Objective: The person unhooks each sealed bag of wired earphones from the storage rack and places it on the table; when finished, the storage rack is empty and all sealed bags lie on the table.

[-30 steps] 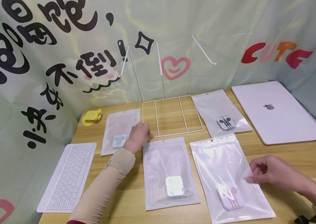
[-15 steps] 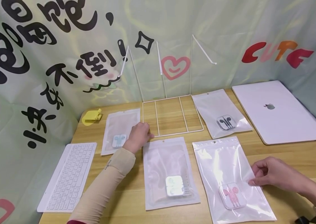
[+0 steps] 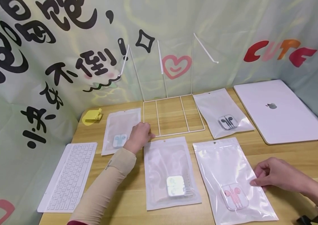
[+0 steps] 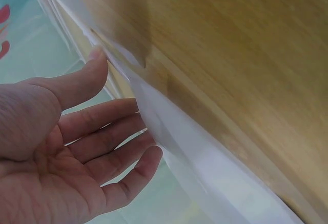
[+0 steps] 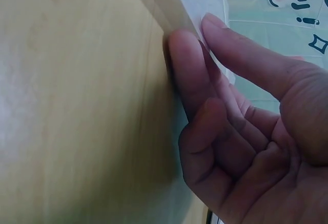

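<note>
On the right, a white zip bag lies with a clear case of pink earphones showing through. My right hand pinches its right edge, thumb on top and fingers underneath, as the right wrist view also shows. My left hand rests at the front left corner of a white wire rack. Under its wrist is a bag with light blue earphones. In the left wrist view the left fingers are loosely bent beside a bag's edge; whether they touch the rack is unclear.
Between the hands lies a bag with a white case. Behind are a bag with black earphones and a silver laptop. A white keyboard and yellow holder sit left. Rack hooks stick out.
The bag under my right hand has shifted slightly right and toward me, and its pink earphones show more clearly. My left hand has stayed in place.
</note>
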Motion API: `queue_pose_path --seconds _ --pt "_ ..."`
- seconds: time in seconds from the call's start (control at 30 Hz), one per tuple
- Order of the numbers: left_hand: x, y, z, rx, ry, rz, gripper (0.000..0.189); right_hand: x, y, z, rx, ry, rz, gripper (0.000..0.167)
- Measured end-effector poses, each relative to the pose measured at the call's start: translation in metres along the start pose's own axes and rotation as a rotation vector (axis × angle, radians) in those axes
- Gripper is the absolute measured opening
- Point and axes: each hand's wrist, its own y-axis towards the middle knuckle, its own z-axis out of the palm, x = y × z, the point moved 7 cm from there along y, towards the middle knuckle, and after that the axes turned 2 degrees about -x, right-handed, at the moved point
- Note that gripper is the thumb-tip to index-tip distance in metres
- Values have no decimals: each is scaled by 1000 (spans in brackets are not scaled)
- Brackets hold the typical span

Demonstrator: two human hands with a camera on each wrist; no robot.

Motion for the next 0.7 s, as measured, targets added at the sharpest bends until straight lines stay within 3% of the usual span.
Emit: queue_pose_path --seconds 0.3,0.53,0.7 --pt "-1 0 -2 1 3 -5 34 -2 -4 -5 9 57 23 22" --pt "-2 -1 -2 26 3 -34 32 4 5 -28 -80 -89 5 20" --pt "-3 -1 0 34 7 -47 31 20 18 -47 -146 -161 -46 20"
